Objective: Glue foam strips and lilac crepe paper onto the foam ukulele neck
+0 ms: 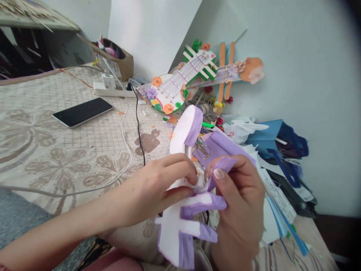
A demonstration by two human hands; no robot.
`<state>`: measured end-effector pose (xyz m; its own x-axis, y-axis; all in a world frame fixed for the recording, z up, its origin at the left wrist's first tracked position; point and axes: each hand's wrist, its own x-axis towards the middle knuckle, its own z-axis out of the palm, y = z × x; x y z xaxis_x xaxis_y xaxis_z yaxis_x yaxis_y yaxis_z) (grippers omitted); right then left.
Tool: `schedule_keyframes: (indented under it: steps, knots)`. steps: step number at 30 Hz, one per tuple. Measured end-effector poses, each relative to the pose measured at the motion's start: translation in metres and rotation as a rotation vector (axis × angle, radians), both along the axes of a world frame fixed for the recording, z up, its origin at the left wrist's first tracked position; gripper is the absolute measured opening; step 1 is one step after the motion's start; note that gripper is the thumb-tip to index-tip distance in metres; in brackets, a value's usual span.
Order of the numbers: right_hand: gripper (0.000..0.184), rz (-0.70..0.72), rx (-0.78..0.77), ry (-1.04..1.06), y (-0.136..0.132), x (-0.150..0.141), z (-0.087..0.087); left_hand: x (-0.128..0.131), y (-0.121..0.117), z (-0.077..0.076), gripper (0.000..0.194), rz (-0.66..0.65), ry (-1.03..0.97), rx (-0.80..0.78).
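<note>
A white guitar-shaped cutout [170, 235], its edges wrapped in purple paper, stretches from my lap area up over the table. My left hand [166, 177] grips its narrow middle between thumb and fingers. In my right hand [239, 199] a strip of purple paper [225, 164] is pinched between thumb and forefinger, close against the cutout's right edge. The strip's lower end meets the cutout; whether it is stuck there I cannot tell. Just beyond my fingers lie scissors [204, 151] and a sheet of purple paper [216, 145].
Behind stand a flower-decorated paper guitar [176, 84] and another orange-headed one [251, 71]. A phone [83, 111], power strip [113, 90], cables and a cardboard box [124, 64] lie left. To the right are a blue bag [265, 135], a white plastic bag [239, 130] and stacked papers [278, 203].
</note>
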<state>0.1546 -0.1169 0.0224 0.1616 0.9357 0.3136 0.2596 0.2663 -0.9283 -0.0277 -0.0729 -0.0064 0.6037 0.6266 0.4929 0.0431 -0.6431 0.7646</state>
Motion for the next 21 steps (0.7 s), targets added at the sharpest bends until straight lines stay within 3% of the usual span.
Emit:
schedule_keyframes:
  steps: [5,14,21]
  knots:
    - [0.012,-0.015,-0.014,0.003,0.0024,-0.0017,0.0012,0.0037,-0.0006,0.0048,0.016,-0.001,-0.039,0.009]
    - [0.012,-0.021,-0.032,0.013,0.0057,-0.0007,0.0,0.0056,0.0009,0.0097,0.01,-0.007,-0.023,0.005]
    - [0.011,0.113,-0.057,0.151,0.0064,0.0005,-0.0009,0.0067,0.002,0.0103,0.013,0.002,-0.033,-0.027]
